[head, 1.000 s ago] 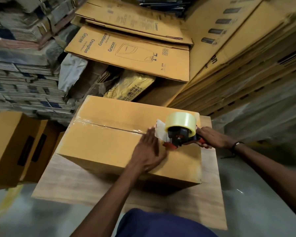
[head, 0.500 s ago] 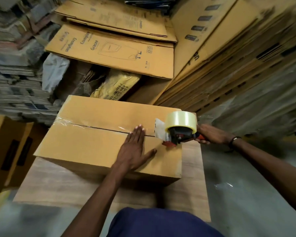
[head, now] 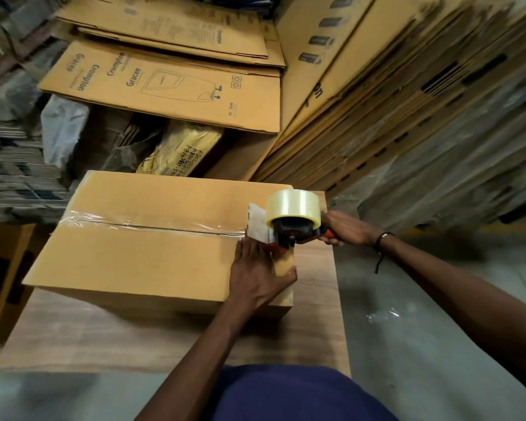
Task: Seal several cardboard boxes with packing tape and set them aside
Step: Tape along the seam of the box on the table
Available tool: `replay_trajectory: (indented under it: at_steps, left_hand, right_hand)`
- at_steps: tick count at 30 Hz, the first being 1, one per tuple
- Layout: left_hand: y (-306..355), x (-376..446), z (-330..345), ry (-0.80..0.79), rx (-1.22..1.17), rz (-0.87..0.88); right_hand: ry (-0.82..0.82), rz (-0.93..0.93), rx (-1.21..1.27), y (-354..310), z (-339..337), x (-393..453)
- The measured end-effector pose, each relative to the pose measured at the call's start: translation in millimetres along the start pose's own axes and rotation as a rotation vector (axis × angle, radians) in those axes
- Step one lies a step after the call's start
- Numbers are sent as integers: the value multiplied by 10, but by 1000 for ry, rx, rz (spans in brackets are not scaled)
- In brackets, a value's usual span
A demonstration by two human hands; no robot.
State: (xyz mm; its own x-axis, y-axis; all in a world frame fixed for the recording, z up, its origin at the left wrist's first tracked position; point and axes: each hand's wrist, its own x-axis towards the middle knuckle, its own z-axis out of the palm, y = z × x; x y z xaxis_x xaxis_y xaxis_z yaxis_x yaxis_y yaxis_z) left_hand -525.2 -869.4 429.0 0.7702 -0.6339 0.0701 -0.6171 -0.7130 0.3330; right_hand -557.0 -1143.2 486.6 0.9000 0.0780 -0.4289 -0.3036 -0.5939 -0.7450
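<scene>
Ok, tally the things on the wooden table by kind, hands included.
Plain brown cardboard box, seam taped: 1
Red-and-black tape dispenser with clear roll: 1
Hands: 2, left hand pressing the box, right hand gripping the dispenser
Total: 4

One cardboard box (head: 140,250), one tape dispenser (head: 289,220), one table (head: 103,338), two hands (head: 257,276)

Both forearms are bare from wrist to frame edge; no sleeves are visible on either. The right hand (head: 348,229) carries a thin dark band (head: 382,238) around the wrist, bearing one small pale bead or clasp. A short dark cord end (head: 378,262) hangs loose from the band. The left hand (head: 260,278) shows no band, ring or watch. A dark blue garment (head: 301,393), plain and unmarked, covers the body at the bottom edge of the view.
</scene>
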Motion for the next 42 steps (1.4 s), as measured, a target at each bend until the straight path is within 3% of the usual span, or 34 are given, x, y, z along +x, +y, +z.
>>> replay_trajectory:
  at_steps: [6, 11, 16, 26, 30, 35, 42]
  left_hand:
    - [23, 13, 38, -106, -26, -50]
    - [282, 29, 38, -71, -158, -88]
    - [487, 172, 130, -18, -282, -13]
    - [428, 167, 228, -44, -130, 15]
    - [402, 179, 246, -17, -232, 36]
    - [418, 178, 190, 24, -447, -79]
    - [434, 172, 219, 36, -512, -96]
  right_hand:
    - [22, 61, -21, 279, -290, -331]
    - [42, 111, -44, 405, -294, -383]
    - [86, 96, -80, 422, -285, -352]
    - [87, 137, -189, 690, -460, -603]
    - [98, 165, -212, 642, -461, -645]
    - [118, 139, -341, 516, -366, -507]
    - [108, 125, -435, 340, -449, -434]
